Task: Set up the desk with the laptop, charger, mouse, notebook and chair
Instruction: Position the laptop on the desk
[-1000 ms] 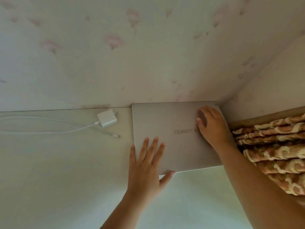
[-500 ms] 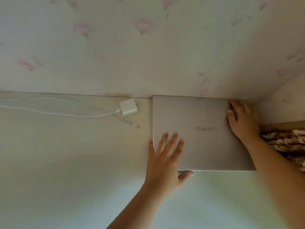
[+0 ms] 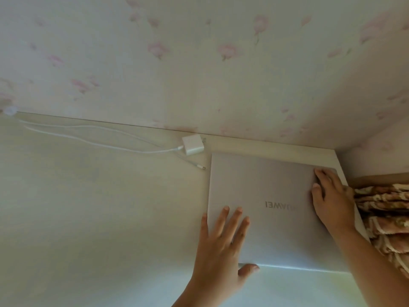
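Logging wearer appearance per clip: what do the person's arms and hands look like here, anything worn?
Both forearms are bare to the frame edge: no sleeves, watch, bracelet or gloves visible. The left hand and right hand show no rings; nails are short and unpainted.

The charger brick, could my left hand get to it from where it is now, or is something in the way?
Probably yes. The left hand lies flat on the laptop's near-left corner, holding nothing. The charger brick sits beyond that corner on bare desk; only its thin cable lies beside it.
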